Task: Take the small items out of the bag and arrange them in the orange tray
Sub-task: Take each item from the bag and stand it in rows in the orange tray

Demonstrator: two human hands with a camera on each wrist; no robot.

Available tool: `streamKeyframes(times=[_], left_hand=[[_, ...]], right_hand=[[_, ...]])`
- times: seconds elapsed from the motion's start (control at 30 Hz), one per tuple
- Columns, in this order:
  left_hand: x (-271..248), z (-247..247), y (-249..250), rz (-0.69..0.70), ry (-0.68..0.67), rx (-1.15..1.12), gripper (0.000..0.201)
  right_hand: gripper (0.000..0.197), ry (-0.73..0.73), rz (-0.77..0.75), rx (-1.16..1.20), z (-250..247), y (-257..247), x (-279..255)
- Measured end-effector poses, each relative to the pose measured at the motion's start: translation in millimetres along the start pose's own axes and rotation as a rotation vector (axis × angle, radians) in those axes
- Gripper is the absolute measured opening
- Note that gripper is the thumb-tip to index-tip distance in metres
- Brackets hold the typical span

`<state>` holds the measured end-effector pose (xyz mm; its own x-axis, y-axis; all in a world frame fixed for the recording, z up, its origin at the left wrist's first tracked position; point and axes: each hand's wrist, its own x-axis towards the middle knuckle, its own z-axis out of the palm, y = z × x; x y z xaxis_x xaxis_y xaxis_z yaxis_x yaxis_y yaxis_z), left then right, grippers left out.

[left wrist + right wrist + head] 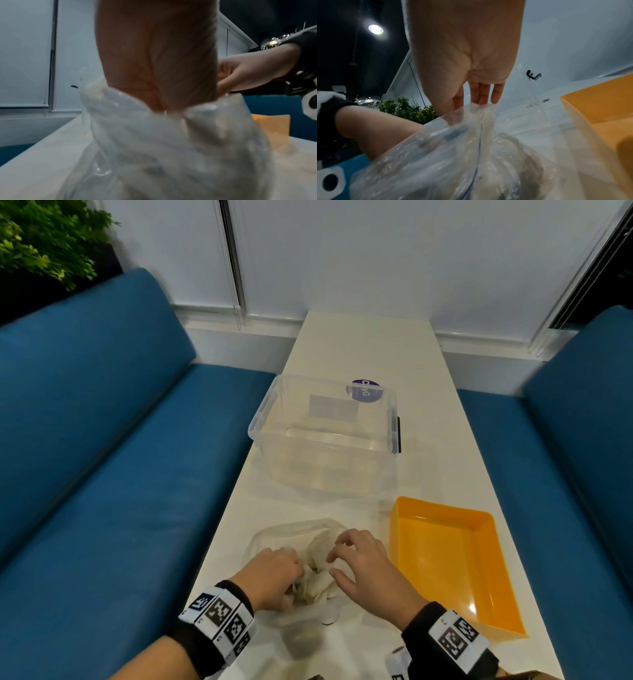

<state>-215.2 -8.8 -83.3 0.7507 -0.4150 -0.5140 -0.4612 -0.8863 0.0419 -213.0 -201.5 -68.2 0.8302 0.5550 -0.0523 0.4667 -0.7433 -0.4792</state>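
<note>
We see the clear plastic bag (301,546) lying on the white worktop (363,350) at its near end, directly under both hands. Our left hand (270,577) sits on the bag's left side with its fingers curled down into the crumpled plastic, gripping it. Our right hand (370,570) hovers over the bag's right side, its fingers bent and pinching a fold of the plastic near the mouth. The orange tray (493,583) stands just beside the bag, to the right of our right hand, and holds nothing. Beyond the bag, farther along the worktop, stands a clear storage bin (325,436).

The head view shows the whole layout but leaves the fingertips mostly hidden in the folds. The right wrist view shows what it cannot: our fingertips (482,100) meeting a raised peak of the bag (471,155), with a thin dark line running down the plastic and a dim greyish mass inside that we cannot identify. It also shows the tray's corner (599,108) close at the right. The left wrist view is blurred; it shows our left palm (159,60) sunk into bunched plastic (171,148), the fingers out of sight, and the right hand (248,73) coming in from the right.
</note>
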Motion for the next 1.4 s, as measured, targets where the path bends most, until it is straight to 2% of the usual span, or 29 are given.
streamKeyframes(times=[0.13, 0.33, 0.47, 0.6, 0.7, 0.8, 0.9, 1.0, 1.17, 1.27, 1.4], left_hand=[[3.8, 5.5, 1.9, -0.065, -0.045, -0.121, 0.045], [6.7, 2.9, -15.1, -0.161, -0.014, -0.487, 0.03], [6.7, -2.4, -26.7, -0.179, 0.083, -0.602, 0.024], [-4.6, -11.0, -27.5, -0.119, 0.243, -0.813, 0.016], [-20.7, -19.2, -25.5, -0.131, 0.388, -1.011, 0.01], [-31.4, -26.2, -18.4, -0.129, 0.445, -1.317, 0.012], [-34.3, -33.7, -6.7, -0.164, 0.488, -1.57, 0.018], [-33.2, -39.3, 8.3, -0.176, 0.523, -1.745, 0.022], [-36.8, -45.8, 35.7, -0.145, 0.501, -1.953, 0.025], [-40.7, -45.9, 51.0, -0.115, 0.485, -1.962, 0.025], [-47.9, -37.7, 68.1, -0.101, 0.463, -2.011, 0.035]], right_hand=[[0.024, -0.002, 0.012, 0.02, 1.6, 2.8, -3.4], [0.025, -0.017, 0.003, 0.002, 0.2, 3.3, -2.9], [0.025, -0.029, -0.008, 0.003, 1.4, 2.3, -2.0], [0.026, -0.018, -0.009, 0.053, -0.2, 2.6, 1.0], [0.034, 0.047, 0.028, 0.173, -6.6, -0.1, 2.8], [0.04, 0.112, 0.106, 0.355, -16.6, -7.1, 4.2], [0.038, 0.056, 0.231, 0.634, -26.4, -13.0, 7.2], [0.029, 0.034, 0.262, 0.867, -30.1, -13.8, 7.8], [0.024, 0.101, 0.239, 1.093, -34.9, -13.5, 1.1], [0.026, 0.095, 0.222, 1.134, -34.0, -11.8, -6.6], [0.016, 0.117, 0.299, 1.181, -28.0, -10.7, -14.7]])
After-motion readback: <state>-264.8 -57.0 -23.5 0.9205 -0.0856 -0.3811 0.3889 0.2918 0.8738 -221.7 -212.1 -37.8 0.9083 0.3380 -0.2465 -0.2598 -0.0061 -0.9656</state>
